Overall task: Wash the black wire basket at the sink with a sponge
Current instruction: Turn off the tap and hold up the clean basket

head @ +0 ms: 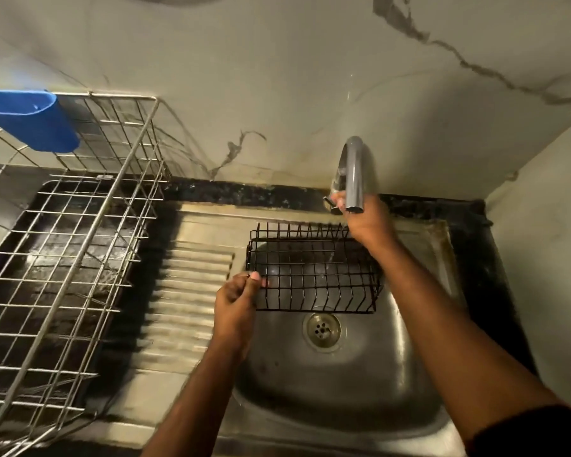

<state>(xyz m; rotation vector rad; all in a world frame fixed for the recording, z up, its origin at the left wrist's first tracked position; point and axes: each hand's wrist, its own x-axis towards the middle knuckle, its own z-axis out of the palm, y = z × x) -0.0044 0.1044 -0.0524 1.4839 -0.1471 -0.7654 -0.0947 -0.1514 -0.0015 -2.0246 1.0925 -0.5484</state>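
Observation:
The black wire basket (314,275) hangs over the far half of the steel sink bowl (343,384), its open side tilted toward me. My left hand (238,298) grips its near left corner. My right hand (360,219) reaches past the basket's far right corner and is closed on the tap handle at the foot of the grey curved tap (355,173). No water runs from the spout. No sponge is in view.
A large silver wire dish rack (80,245) stands on a black tray at the left, with a blue plastic cup holder (30,120) hooked on its far rim. The ribbed drainboard (185,291) lies between rack and bowl. The drain (322,331) sits mid-bowl.

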